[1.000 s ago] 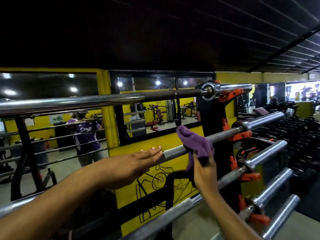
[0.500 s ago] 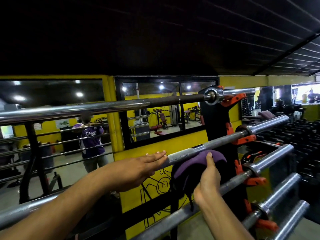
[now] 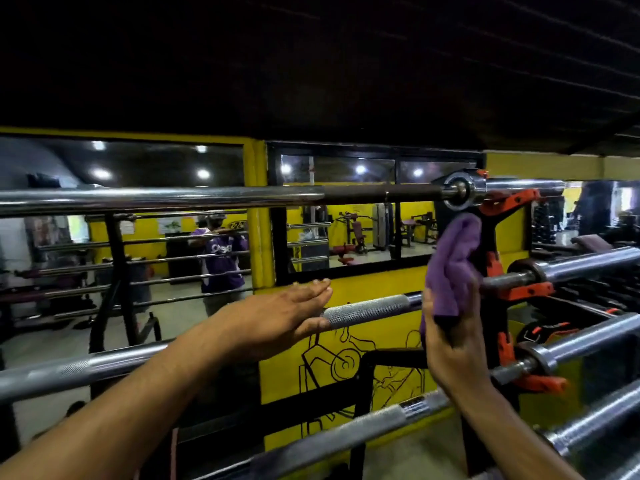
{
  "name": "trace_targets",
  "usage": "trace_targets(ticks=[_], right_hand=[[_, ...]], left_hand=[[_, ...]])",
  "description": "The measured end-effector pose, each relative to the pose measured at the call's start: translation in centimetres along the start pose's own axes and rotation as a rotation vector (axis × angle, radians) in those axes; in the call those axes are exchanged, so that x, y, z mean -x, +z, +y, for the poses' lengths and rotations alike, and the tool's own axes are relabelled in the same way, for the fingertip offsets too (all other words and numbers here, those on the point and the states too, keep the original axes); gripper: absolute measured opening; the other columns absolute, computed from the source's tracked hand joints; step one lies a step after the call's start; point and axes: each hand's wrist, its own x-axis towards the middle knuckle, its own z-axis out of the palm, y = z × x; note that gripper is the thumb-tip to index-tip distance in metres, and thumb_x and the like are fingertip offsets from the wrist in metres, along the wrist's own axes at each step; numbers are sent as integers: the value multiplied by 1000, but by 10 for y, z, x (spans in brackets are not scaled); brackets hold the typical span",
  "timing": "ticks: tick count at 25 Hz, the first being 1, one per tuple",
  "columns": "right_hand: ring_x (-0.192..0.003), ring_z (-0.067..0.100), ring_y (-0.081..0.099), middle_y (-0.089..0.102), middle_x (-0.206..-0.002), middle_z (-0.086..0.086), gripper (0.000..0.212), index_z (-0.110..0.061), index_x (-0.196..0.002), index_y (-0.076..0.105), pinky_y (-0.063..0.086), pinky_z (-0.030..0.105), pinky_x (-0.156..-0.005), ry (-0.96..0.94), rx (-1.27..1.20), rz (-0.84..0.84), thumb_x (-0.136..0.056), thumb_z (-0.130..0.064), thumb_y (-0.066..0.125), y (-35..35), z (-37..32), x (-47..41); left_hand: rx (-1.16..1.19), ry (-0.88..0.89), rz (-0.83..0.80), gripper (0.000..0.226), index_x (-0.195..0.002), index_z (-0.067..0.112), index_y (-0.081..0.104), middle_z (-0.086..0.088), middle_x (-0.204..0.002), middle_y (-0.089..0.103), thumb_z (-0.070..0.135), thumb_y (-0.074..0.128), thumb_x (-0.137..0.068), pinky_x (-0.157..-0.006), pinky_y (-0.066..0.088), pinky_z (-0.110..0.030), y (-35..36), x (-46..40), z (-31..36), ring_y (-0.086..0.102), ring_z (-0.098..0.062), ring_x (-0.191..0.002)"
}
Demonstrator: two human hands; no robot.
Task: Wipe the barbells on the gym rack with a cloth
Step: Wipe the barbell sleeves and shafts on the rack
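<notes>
Seemingly mid-job, the right hand (image 3: 450, 344) grips the bunched purple cloth (image 3: 452, 268) raised between the top and second chrome steel barbells (image 3: 367, 310), the left hand (image 3: 277, 320) rests flat-fingered on that second bar, and lower bars look yet to be wiped.

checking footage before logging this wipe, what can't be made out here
- Head view: whether the purple cloth touches the second steel barbell; right hand and cloth cover that spot.
- Left hand hides the bar beneath it.
- Barbell ends: cut off by both frame edges.
- Mirror reflection: too small and blurred.
</notes>
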Motion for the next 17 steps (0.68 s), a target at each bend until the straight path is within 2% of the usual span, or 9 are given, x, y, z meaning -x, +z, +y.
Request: trace_targets(ticks=[1,2,3,5,8,10,12,15,17], right_hand=[[-133,23,45,38,-148,16,70,-19,-154,22,37,48,-112,-187,185,-97,-96,-40,55,-2,19,-17],[-148,26,27,28,-157,13,75,-22,-157,15,22,57,-119,-360,348,-202,-93,-39,52,-2,37,-32],[-152,23,18,27,-160,11,77,-25,-157,14,16,61,-120,-478,476,-299,-91,-41,49,-1,50,-46],[-141,24,38,46,-149,8,68,-25,-151,29,34,63,-109,-651,589,-500,-91,-51,49,-4,66,-65],[-109,25,62,60,-132,4,68,-29,-144,39,54,48,-84,-863,718,-754,-86,-58,55,-10,95,-83],[-92,25,66,64,-122,5,70,-31,-142,39,55,36,-68,-930,731,-830,-80,-54,60,-9,100,-100],[-91,17,64,62,-120,-8,70,-43,-143,26,48,26,-64,-886,722,-955,-84,-60,60,-6,88,-111],[-108,5,58,50,-131,-32,65,-55,-146,9,42,22,-76,-781,548,-1063,-92,-70,43,7,70,-120],[-110,11,59,50,-142,-20,69,-54,-149,4,48,29,-87,-806,508,-1130,-94,-65,45,33,53,-115]], left_hand=[[14,-47,22,97,-159,31,5,12,-166,0,84,-13,-80,-126,12,-31,-5,1,5,3,-4,-152],[10,-102,45,102,-160,30,8,11,-167,4,84,-16,-77,-124,10,-25,-10,4,11,7,-4,-152],[-25,-170,70,105,-160,27,12,9,-167,10,83,-18,-76,-120,5,-20,-11,8,12,13,-6,-152],[-144,-368,226,101,-157,18,31,-2,-162,31,75,-13,-85,-118,4,-21,-10,27,12,29,-16,-149],[-318,-775,564,70,-128,10,62,-14,-133,62,53,13,-102,-120,12,-43,2,70,8,54,-28,-129],[-349,-998,581,62,-117,7,64,-19,-123,65,44,17,-101,-119,15,-50,12,82,13,56,-34,-123],[-351,-1135,541,64,-120,7,63,-19,-129,62,43,14,-100,-120,10,-50,17,79,21,52,-33,-129],[-369,-1246,508,65,-121,7,62,-17,-131,62,42,13,-99,-121,5,-47,15,71,24,49,-31,-131],[-350,-1276,467,60,-123,7,62,-16,-132,61,39,16,-102,-121,3,-46,15,73,27,48,-30,-132]])
